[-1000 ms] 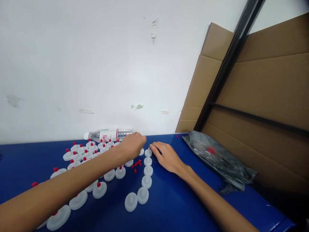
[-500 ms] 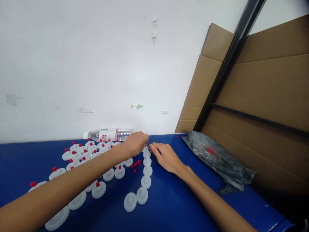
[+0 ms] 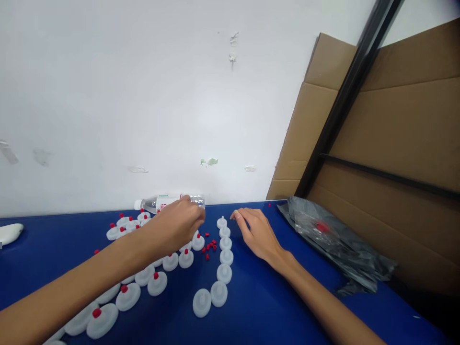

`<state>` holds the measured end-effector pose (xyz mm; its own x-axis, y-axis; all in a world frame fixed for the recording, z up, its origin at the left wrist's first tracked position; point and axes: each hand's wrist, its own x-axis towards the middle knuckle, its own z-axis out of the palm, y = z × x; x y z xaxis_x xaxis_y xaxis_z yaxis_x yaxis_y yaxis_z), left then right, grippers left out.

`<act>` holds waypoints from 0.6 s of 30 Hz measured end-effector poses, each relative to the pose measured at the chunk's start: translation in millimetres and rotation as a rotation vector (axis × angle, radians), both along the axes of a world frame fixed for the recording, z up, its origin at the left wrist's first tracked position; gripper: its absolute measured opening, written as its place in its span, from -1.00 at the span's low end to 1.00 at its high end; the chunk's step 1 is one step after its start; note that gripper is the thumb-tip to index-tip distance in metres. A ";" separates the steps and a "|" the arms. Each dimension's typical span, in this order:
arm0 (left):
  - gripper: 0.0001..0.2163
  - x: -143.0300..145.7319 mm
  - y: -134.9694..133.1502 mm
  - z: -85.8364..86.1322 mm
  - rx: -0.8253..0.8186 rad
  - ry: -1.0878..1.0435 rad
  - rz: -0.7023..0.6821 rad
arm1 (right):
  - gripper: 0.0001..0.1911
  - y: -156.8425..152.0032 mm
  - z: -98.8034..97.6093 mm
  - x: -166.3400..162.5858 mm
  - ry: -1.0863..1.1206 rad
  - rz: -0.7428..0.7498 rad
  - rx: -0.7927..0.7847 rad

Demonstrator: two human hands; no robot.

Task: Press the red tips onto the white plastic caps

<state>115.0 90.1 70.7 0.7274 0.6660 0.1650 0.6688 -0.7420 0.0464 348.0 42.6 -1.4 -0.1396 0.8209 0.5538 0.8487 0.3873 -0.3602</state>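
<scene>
My left hand [image 3: 176,225] hovers over the blue table [image 3: 258,311] with its fingers curled down, closed on something I cannot make out. It is above a white disc cap with a red tip [image 3: 198,242]. A small heap of loose red tips [image 3: 209,248] lies just to its right. A curved line of plain white disc caps [image 3: 224,258] runs from near my right hand down toward me. My right hand [image 3: 257,231] rests on the table beside the top of that line, fingers stretched out and holding nothing.
Many more red-tipped white caps [image 3: 127,294] spread to the left. A clear plastic bottle [image 3: 167,201] lies against the white wall. A crumpled grey plastic bag [image 3: 334,239] lies at the right, below cardboard sheets [image 3: 395,124] and a black metal frame [image 3: 345,91]. A white object [image 3: 9,233] sits at the far left.
My left hand has drawn back to the left, from the top of the plain-cap line to above the red-tipped caps. My right hand has stayed in place.
</scene>
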 end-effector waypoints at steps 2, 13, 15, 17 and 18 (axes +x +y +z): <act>-0.74 -13.3 -8.5 -3.3 -0.001 -0.008 -0.021 | -0.68 -1.6 1.5 -2.3 0.005 0.017 0.024; -0.84 -22.3 -28.8 -15.6 0.062 0.161 0.042 | -0.74 -8.4 10.4 -5.4 0.020 0.127 0.147; -0.86 -20.2 -28.4 -16.0 0.069 0.208 0.025 | -0.74 -12.1 13.6 -7.5 0.009 0.134 0.177; -0.88 -18.0 -28.6 -16.7 0.087 0.227 0.007 | -0.76 -17.3 17.8 -11.5 -0.007 0.156 0.204; -0.87 -16.7 -29.0 -16.4 0.109 0.213 -0.008 | -0.79 -20.3 20.1 -14.2 -0.017 0.179 0.221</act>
